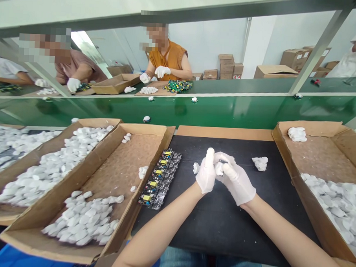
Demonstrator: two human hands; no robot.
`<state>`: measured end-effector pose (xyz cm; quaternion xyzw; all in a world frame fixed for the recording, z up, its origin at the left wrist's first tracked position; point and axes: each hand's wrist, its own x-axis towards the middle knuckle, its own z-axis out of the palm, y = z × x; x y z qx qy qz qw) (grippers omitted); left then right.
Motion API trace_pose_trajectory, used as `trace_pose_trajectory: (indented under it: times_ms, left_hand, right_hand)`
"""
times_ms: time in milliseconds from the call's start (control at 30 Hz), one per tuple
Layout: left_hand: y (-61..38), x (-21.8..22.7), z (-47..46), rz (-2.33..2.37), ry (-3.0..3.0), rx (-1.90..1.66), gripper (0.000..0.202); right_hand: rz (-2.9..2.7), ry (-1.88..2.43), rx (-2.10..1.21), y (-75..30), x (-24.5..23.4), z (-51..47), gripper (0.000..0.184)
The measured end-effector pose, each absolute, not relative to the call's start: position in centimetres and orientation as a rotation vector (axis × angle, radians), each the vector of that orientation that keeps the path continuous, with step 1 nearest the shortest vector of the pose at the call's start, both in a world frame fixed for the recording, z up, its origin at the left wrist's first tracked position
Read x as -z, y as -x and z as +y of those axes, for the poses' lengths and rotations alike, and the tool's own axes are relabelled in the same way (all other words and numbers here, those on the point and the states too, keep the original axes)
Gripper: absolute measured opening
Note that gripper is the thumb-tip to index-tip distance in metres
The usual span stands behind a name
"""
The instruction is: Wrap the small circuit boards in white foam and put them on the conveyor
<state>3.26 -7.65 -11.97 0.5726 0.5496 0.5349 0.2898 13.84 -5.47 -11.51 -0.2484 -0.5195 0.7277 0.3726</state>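
My left hand and my right hand, both in white gloves, meet over the black mat. Their fingers are closed together round a small white plastic part with a dark piece in it; most of it is hidden. A row of circuit boards lies to the left of my hands. A small white shell sits just left of my left hand, and a little heap of white shells lies to the right.
Cardboard trays of white shells stand at left and at right. A green conveyor belt runs behind, carrying a few white parts. Across it, gloved people work at cardboard trays. Boxes are stacked at the back.
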Motion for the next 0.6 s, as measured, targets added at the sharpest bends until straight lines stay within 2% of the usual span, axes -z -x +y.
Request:
trace_pose_trajectory:
  times_ms: [167, 300, 467, 600]
  left_hand:
    - [-3.0, 11.4, -7.4, 1.232, -1.650, -1.453, 0.050]
    - [-2.8, 11.1, -7.2, 1.513, -1.862, -1.421, 0.044]
    - [-2.1, 11.1, -6.7, 2.002, -2.281, -1.119, 0.035]
    - [-1.9, 11.0, -6.5, 2.062, -2.373, -0.893, 0.031]
  right_hand:
    - [-1.066, 0.518, -2.071, -14.0, 11.3, -5.0, 0.041]
    - [-1.056, 0.597, -2.097, -14.2, 11.0, -4.6, 0.039]
    - [-1.388, 0.842, -1.787, -14.7, 11.0, -3.6, 0.031]
    - [-1.519, 0.930, -1.653, -14.9, 11.3, -2.9, 0.025]
